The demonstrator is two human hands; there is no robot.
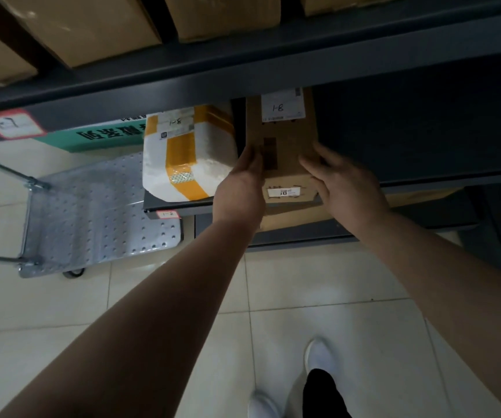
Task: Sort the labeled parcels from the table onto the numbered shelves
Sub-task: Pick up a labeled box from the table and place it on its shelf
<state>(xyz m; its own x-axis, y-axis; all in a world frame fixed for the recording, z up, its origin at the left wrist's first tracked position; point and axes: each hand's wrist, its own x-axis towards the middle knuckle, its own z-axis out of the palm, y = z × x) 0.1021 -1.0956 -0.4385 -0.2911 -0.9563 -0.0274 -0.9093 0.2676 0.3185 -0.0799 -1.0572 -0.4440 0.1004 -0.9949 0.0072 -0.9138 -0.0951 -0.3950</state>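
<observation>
A brown cardboard parcel (285, 146) with a white label marked 8-1 lies on a low dark shelf (182, 208), its near end over the shelf's front edge. My left hand (240, 188) grips its left side and my right hand (342, 185) presses on its right side and top. Just left of it on the same shelf lies a white parcel (213, 152) with yellow tape, also marked 8-1. The shelf's front edge carries a small red-bordered tag (166, 213).
An upper dark shelf beam (243, 73) with a red-bordered tag (13, 125) holds several brown boxes (92, 28). A green box (107, 135) sits behind the white parcel. A metal platform trolley (92, 215) stands on the tiled floor at left. My feet (318, 357) show below.
</observation>
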